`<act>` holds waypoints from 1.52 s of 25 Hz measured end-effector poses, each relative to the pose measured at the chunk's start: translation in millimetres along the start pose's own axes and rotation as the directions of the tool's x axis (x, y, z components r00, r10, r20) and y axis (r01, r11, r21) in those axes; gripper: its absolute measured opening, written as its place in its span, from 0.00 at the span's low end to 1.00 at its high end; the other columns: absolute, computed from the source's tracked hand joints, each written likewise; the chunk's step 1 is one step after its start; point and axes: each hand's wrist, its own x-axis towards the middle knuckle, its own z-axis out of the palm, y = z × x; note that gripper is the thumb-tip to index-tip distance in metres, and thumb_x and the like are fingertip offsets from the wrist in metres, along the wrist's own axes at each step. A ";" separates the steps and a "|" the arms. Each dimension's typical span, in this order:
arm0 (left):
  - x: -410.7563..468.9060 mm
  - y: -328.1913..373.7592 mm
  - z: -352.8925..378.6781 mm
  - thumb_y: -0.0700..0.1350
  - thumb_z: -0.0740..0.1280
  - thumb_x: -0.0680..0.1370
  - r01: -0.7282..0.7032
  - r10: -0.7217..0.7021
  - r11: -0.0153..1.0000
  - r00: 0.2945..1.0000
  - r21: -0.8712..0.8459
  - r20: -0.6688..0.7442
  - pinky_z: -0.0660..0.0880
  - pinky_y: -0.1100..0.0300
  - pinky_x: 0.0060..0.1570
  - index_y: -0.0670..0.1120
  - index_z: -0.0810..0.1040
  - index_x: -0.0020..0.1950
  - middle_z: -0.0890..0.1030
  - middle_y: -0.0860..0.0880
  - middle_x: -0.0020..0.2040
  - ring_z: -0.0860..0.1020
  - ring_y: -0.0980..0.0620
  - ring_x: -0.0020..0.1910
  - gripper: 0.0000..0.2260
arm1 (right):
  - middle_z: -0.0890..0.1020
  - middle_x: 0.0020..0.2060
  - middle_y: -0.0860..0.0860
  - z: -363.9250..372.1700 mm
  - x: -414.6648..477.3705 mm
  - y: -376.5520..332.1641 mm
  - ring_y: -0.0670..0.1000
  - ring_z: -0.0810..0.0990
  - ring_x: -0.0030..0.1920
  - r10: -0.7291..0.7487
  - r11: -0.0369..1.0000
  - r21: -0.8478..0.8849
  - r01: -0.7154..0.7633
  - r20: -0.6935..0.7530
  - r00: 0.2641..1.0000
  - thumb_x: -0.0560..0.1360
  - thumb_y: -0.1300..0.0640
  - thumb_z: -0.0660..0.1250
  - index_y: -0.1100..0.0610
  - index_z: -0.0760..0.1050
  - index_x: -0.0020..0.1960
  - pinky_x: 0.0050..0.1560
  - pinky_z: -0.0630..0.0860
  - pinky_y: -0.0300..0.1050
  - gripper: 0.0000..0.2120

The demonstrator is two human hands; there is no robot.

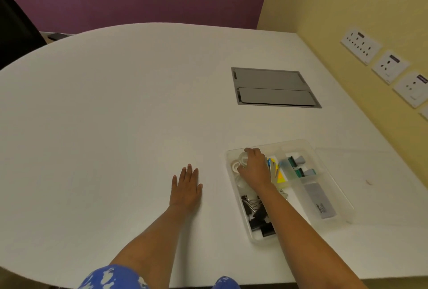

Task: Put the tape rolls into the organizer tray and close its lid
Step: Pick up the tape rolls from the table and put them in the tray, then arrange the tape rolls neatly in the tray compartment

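A clear plastic organizer tray [342, 210] sits on the white table at the right, near me. My right hand [254, 168] reaches into its far-left compartment, fingers closed around a clear tape roll [242, 156]. Another white-cored tape roll [235, 165] lies in the same compartment, just left of that hand. My left hand [186, 186] rests flat on the table, left of the tray, fingers spread and holding nothing. A clear lid [361, 156] seems to lie flat on the table to the right of the tray, faint and hard to make out.
The tray also holds black binder clips [257, 217], coloured sticky tabs [275, 170], green-capped items [298, 166] and a grey box [320, 203]. A grey cable hatch [273, 87] is set into the table beyond. A yellow wall with sockets [389, 66] runs along the right.
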 end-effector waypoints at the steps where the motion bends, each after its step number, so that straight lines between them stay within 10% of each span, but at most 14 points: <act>1: -1.4 3.4 1.4 0.49 0.48 0.84 0.010 -0.010 1.000 1.000 -0.002 -0.003 0.44 0.48 0.77 0.46 0.46 0.78 0.43 0.46 0.79 0.44 0.48 0.78 0.24 | 0.69 0.67 0.58 -0.2 -0.8 4.6 0.58 0.68 0.66 -0.014 0.999 -0.043 0.016 0.037 0.999 0.73 0.62 0.65 0.62 0.64 0.70 0.60 0.72 0.51 0.27; 18: -0.6 78.4 -17.5 0.46 0.56 0.82 -0.031 -0.073 0.959 0.934 -0.282 -0.349 0.59 0.53 0.72 0.45 0.70 0.69 0.65 0.45 0.75 0.62 0.47 0.74 0.16 | 0.72 0.65 0.59 -20.4 6.4 25.2 0.58 0.69 0.64 -0.156 0.980 -0.116 0.163 0.064 0.986 0.76 0.65 0.60 0.61 0.69 0.67 0.57 0.71 0.49 0.19; 38: 49.5 108.3 -15.2 0.51 0.56 0.82 -0.028 0.006 0.993 0.982 -0.113 -0.188 0.47 0.51 0.76 0.48 0.72 0.67 0.46 0.43 0.79 0.43 0.46 0.78 0.16 | 0.80 0.58 0.56 -21.2 43.8 37.1 0.58 0.74 0.60 -0.354 0.885 -0.273 0.378 0.134 0.925 0.75 0.65 0.61 0.58 0.77 0.60 0.57 0.69 0.50 0.16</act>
